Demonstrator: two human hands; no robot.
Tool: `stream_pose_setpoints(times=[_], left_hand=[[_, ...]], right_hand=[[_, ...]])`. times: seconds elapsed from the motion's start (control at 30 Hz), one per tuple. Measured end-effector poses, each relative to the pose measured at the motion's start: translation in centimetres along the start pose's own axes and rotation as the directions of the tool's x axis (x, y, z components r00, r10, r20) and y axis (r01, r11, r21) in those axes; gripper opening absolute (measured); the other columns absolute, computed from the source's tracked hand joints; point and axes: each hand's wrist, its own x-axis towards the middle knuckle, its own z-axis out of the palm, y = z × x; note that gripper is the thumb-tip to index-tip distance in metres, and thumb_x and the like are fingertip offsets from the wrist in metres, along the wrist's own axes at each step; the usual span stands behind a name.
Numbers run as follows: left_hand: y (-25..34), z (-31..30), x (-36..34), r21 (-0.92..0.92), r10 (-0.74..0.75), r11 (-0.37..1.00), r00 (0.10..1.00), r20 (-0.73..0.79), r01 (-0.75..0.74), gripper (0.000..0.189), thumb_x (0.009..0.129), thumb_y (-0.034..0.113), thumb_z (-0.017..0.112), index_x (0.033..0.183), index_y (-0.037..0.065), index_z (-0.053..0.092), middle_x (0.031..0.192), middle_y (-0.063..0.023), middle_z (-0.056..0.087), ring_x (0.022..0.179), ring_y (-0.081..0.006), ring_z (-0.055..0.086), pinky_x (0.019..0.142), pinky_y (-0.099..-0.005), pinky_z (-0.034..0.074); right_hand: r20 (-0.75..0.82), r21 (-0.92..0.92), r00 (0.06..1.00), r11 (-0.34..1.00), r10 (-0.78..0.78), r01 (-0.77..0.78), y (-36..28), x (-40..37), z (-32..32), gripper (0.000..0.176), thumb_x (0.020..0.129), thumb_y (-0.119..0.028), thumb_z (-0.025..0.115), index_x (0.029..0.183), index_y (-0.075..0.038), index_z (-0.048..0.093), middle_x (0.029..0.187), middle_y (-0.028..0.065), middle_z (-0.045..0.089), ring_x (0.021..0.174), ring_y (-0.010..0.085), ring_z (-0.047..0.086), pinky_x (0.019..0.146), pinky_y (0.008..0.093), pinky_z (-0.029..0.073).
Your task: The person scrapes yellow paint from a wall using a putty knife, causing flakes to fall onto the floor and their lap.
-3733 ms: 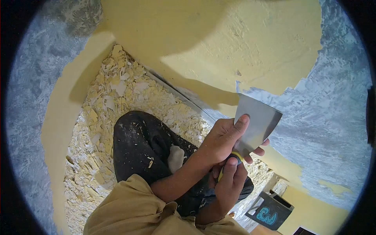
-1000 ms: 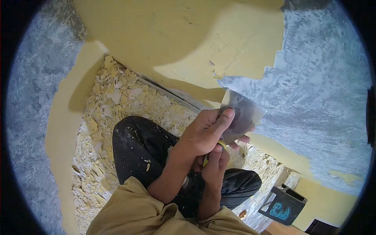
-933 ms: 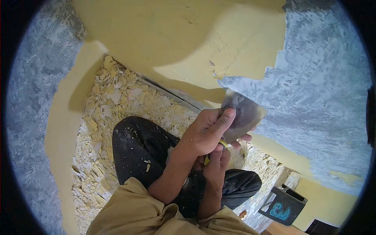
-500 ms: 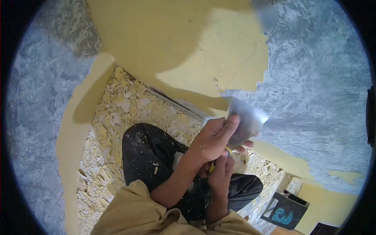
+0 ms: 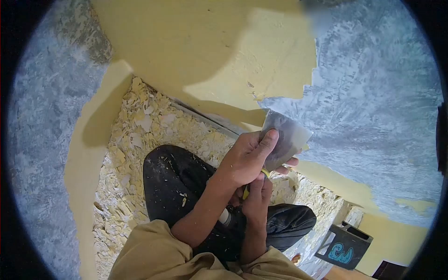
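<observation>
A scraper (image 5: pixel 289 135) with a broad metal blade and a yellow-and-dark handle is held in front of my crossed legs, close to the wall. My left hand (image 5: pixel 245 161) grips the blade, thumb pressed on its upper face and fingertips showing past the lower edge. Just below, my right hand (image 5: pixel 256 198) is closed round the handle, most of which the fingers hide. Ahead is a wall with yellow paint (image 5: pixel 200 51) and a grey, stripped area (image 5: pixel 364 102) with a ragged border between them.
Peeled paint flakes (image 5: pixel 123 172) cover the floor around my dark trousers (image 5: pixel 172 172). A second wall (image 5: pixel 42 140), part grey and part yellow, rises on the left. At lower right stands a dark stool-like object (image 5: pixel 347 247) with a blue design.
Both hands and the scraper have shifted slightly left in view. The blade's face has turned a little and looks less bright. Both hands keep their hold.
</observation>
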Motion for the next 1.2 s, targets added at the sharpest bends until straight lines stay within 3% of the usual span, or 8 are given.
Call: stream_pose_setpoints(times=[0.47,0.5,0.57,0.63,0.67,0.9,1.07,1.2], left_hand=[[0.3,1.2,0.3,-0.086,0.006,0.996,0.993,-0.12,-0.017,0.046,0.097,0.037,0.041,0.104,-0.006,0.057,0.088,-0.014,0.066,0.076,-0.0176,0.065,0.068,-0.0287,0.053],[1.8,2.0,0.3,-0.084,-0.001,0.996,0.993,-0.121,-0.009,0.046,0.097,0.037,0.041,0.104,-0.006,0.057,0.088,-0.014,0.066,0.076,-0.0176,0.065,0.068,-0.0287,0.053],[5.8,4.1,0.7,0.262,0.194,0.943,0.979,0.066,-0.204,0.046,0.097,0.037,0.042,0.102,-0.006,0.058,0.085,-0.0128,0.067,0.071,-0.0154,0.063,0.067,-0.0265,0.051],[6.1,5.7,1.0,0.109,0.152,0.981,0.986,0.062,-0.158,0.045,0.098,0.036,0.041,0.101,-0.005,0.06,0.084,-0.0103,0.067,0.07,-0.0133,0.062,0.068,-0.0252,0.05],[5.8,5.7,0.6,0.116,0.176,0.977,0.984,0.025,-0.178,0.045,0.098,0.036,0.041,0.1,-0.004,0.061,0.085,-0.0096,0.067,0.071,-0.0127,0.062,0.069,-0.0253,0.05],[-1.6,0.8,-0.8,0.022,0.004,1.0,0.997,-0.078,-0.002,0.043,0.099,0.033,0.036,0.112,-0.004,0.054,0.095,-0.0108,0.065,0.085,-0.015,0.061,0.078,-0.0288,0.048],[-4.2,-0.3,-1.3,-0.074,0.011,0.997,0.999,0.039,-0.008,0.043,0.099,0.032,0.035,0.117,-0.004,0.05,0.101,-0.0114,0.063,0.088,-0.0176,0.06,0.082,-0.0307,0.047],[-3.7,-0.7,-1.8,0.188,-0.018,0.981,0.993,-0.119,0.04,0.037,0.098,0.03,0.039,0.111,-0.002,0.053,0.093,-0.0061,0.059,0.08,-0.0124,0.057,0.074,-0.0263,0.048]], right_hand=[[0.04,-0.146,0.988,0.977,-0.148,0.153,0.2,0.9,-1.1,0.041,0.1,-0.029,0.034,0.074,-0.002,0.052,0.06,0.0025,0.053,0.05,0.0091,0.049,0.041,0.0215,0.036],[0.032,-0.133,0.978,0.969,-0.204,0.207,-0.4,1.1,-1.2,0.04,0.099,-0.028,0.035,0.074,-0.002,0.052,0.06,0.0026,0.054,0.05,0.0091,0.05,0.042,0.0215,0.036],[0.007,-0.134,0.971,0.962,-0.239,0.238,-1.5,1.2,-1.2,0.039,0.099,-0.026,0.037,0.074,-0.001,0.053,0.06,0.0027,0.054,0.049,0.009,0.05,0.043,0.0214,0.037],[0.034,-0.397,0.881,0.803,-0.471,0.445,-3.8,2.1,-0.7,0.038,0.098,-0.027,0.038,0.075,0.0,0.054,0.059,0.003,0.055,0.049,0.0092,0.051,0.043,0.022,0.038],[0.006,-0.264,0.927,0.894,-0.375,0.363,-3.7,1.6,-0.7,0.03,0.093,-0.017,0.045,0.07,0.0,0.051,0.056,0.0033,0.051,0.047,0.0117,0.048,0.045,0.0293,0.039],[-0.008,-0.038,1.0,0.999,0.001,-0.001,0.1,-0.7,-1.0,0.035,0.099,-0.028,0.035,0.08,-0.002,0.05,0.058,0.0036,0.05,0.043,0.0109,0.046,0.039,0.024,0.035],[-0.014,-0.012,0.996,0.996,0.086,-0.086,0.5,-1.4,-2.5,0.034,0.099,-0.028,0.036,0.082,-0.002,0.049,0.058,0.0036,0.049,0.042,0.0109,0.045,0.038,0.0247,0.035],[0.001,0.019,0.998,0.998,0.057,-0.057,0.8,-1.0,-3.0,0.033,0.099,-0.027,0.037,0.081,-0.002,0.049,0.057,0.0034,0.048,0.043,0.0107,0.045,0.039,0.024,0.035]])
